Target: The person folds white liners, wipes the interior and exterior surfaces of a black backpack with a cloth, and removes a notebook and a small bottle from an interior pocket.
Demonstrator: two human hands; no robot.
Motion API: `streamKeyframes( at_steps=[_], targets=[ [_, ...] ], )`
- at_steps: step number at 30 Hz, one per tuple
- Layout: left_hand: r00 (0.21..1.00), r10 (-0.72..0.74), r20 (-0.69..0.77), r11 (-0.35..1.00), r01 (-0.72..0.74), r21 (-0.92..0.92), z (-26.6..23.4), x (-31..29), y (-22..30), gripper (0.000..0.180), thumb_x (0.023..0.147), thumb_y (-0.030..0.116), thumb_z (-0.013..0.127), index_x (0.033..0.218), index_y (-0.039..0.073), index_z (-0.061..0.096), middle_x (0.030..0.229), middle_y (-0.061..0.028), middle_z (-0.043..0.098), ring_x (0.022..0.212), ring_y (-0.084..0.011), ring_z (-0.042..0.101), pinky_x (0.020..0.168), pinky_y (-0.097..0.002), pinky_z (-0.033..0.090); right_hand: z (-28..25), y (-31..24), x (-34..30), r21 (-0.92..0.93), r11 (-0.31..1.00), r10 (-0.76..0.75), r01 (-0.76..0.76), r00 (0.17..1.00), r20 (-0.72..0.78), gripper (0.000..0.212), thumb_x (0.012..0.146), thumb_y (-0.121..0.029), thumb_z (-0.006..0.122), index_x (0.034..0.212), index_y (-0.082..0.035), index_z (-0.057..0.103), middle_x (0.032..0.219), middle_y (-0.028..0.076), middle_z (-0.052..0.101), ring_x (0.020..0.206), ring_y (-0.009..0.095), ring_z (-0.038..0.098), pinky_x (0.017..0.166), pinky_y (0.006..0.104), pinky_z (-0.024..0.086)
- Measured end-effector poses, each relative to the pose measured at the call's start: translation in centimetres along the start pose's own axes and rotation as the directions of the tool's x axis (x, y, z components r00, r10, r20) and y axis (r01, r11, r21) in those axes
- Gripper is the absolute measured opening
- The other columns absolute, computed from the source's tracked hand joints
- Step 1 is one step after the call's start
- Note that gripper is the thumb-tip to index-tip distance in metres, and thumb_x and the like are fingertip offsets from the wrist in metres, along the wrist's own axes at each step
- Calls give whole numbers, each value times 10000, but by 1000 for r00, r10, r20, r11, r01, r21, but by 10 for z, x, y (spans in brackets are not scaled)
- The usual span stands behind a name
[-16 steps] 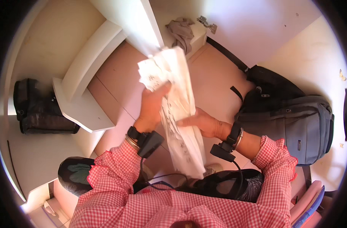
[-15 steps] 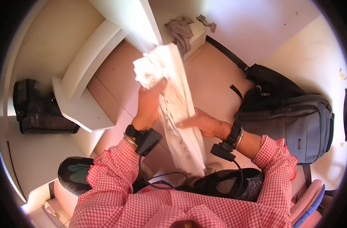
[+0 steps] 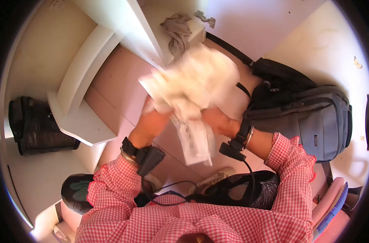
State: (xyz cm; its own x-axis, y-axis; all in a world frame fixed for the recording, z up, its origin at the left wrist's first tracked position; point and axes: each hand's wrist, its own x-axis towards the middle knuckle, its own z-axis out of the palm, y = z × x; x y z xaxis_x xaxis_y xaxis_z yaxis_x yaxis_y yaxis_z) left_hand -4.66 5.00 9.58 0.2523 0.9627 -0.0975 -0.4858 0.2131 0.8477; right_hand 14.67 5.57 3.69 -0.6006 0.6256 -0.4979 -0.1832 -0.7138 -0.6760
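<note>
A white crumpled bundle of thin sheets point(image 3: 192, 141) hangs between my hands in front of me. Its upper part is fanned out and smeared by motion, while dark marks show on the narrow lower end. I cannot tell whether it is paper or thin plastic. My left hand point(image 3: 157, 117) grips its left side, with the fingers mostly hidden by the sheets. From the right, my right hand point(image 3: 217, 120) holds the other side, its fingertips blurred against the bundle. Both wrists carry a black strapped device, and a cable loops over my lap.
A grey backpack point(image 3: 310, 121) leans against the wall at right. To the left, a black bag point(image 3: 45, 129) sits beside a white shelf unit point(image 3: 83, 117). Beyond the bundle, a grey cloth point(image 3: 177, 32) drapes over a white cabinet ledge, near a metal hinge point(image 3: 205, 19).
The bundle's upper part has spread from a long folded strip into a wider, loose shape. Its lower end has risen off my lap. Both hands still hold it.
</note>
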Motion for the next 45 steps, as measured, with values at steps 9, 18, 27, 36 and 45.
streamKeyframes(
  at_steps=[9, 18, 27, 36, 45],
  targets=[
    [714, -116, 691, 378, -611, 695, 19, 1, 3, 343, 753, 184, 699, 1058, 50, 615, 1197, -98, 585, 1220, -265, 457, 1033, -472, 297, -65, 10, 10, 400, 908, 83, -123, 990, 116, 224, 944, -162, 449, 1080, -12, 546, 1005, 46, 588, 876, 138, 536, 758, 263, 474],
    [950, -214, 228, 623, -47, 781, -27, 13, 48, 371, 799, 141, 656, 1132, -5, 581, 1156, -112, 607, 1067, -191, 564, 952, -327, 421, -39, -15, -7, -87, 983, -171, 163, 980, -98, 284, 826, -147, 631, 1077, -15, 609, 1000, 50, 631, 871, 147, 602, 765, 290, 499],
    [954, -280, 105, 775, 161, 611, -15, 58, 111, 710, 834, 304, 630, 1357, -51, 305, 1332, -211, 446, 1263, -286, 416, 1079, -387, 278, -32, -34, -14, -994, 67, -412, 86, 910, 51, 179, 777, -106, 610, 949, -57, 596, 880, 162, 632, 807, 328, 622, 712, 396, 490],
    [880, -475, 18, 197, 86, 977, 32, 29, 1, 707, 755, 333, 670, 1302, -10, 381, 1184, -231, 540, 1061, -341, 552, 905, -375, 428, -12, -56, -6, -998, -68, -463, 14, 885, 44, 198, 770, -120, 594, 955, -55, 565, 879, 169, 621, 851, 373, 588, 739, 424, 466],
    [990, 28, -141, 597, 97, 796, 9, 41, -41, 284, 791, 114, 589, 1056, 11, 592, 963, -164, 642, 885, -260, 621, 772, -335, 478, 1, -46, -7, -880, 435, -565, 189, 818, -104, 505, 754, -166, 598, 1220, -19, 471, 1071, 195, 575, 1016, 292, 562, 883, 342, 438]
  ],
)
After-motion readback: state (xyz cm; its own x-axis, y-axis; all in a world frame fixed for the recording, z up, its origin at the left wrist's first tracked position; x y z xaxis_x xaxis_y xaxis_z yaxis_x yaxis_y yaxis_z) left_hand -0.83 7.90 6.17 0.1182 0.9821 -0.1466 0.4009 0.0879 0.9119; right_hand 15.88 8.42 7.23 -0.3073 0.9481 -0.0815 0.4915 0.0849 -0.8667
